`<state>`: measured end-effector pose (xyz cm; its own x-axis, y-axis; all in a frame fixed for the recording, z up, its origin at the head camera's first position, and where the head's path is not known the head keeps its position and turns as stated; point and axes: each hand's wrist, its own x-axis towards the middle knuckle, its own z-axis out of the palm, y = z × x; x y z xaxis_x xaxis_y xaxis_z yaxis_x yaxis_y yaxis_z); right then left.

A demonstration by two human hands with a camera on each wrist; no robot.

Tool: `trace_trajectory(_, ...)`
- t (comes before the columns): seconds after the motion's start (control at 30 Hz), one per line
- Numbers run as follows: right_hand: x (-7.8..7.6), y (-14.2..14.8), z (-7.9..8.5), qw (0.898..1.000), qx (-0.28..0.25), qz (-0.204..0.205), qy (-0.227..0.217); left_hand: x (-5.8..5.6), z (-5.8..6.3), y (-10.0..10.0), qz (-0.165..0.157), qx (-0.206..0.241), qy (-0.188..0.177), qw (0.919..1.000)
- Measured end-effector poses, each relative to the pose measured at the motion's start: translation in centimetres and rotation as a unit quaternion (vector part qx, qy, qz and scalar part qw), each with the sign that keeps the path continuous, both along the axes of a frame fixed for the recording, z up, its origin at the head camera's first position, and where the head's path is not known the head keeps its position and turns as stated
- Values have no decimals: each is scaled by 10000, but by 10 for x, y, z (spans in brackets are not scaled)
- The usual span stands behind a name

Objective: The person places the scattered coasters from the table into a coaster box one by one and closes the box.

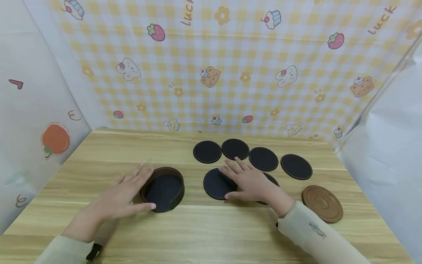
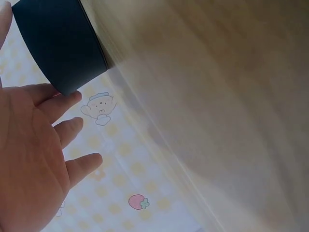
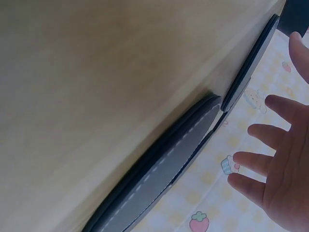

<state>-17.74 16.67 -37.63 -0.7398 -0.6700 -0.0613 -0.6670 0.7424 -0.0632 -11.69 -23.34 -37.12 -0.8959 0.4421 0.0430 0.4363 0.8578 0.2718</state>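
Observation:
My left hand (image 1: pixel 123 192) is beside a round black coaster holder (image 1: pixel 179 196) with a brown inner wall and a gap at the front. Its straight fingers lie along the holder's left rim, the thumb at the front; in the left wrist view a finger meets the holder's dark side wall (image 2: pixel 60 41). Spread fingers mark my right hand (image 1: pixel 248 181), palm down over a black round coaster (image 1: pixel 214 185) and holding nothing. Another black coaster (image 1: pixel 271 178) is partly hidden beneath that hand. The right wrist view has the palm (image 3: pixel 289 159) above two coaster edges (image 3: pixel 159 164).
Several black coasters form an arc behind the right hand, from a left one (image 1: pixel 207 151) to a right one (image 1: pixel 296 166). A brown disc with raised rings (image 1: pixel 322 203) lies near the right forearm. Patterned cloth (image 1: pixel 211 99) backs the wooden table (image 1: pixel 204 234).

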Motion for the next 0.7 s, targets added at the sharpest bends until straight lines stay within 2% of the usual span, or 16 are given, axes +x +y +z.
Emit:
trace_trajectory(0.17,-2,-6,0,9997,171,156,-126,0,0,-1,54,41,-165,9998)
trace_trajectory(0.43,-7,-14,-1,9975,353,197,-587,-2,1,-2,135,285,-549,9980)
trace_trajectory(0.7,-12,-18,0,9951,301,278,-901,-9,5,-4,-16,481,-766,9959)
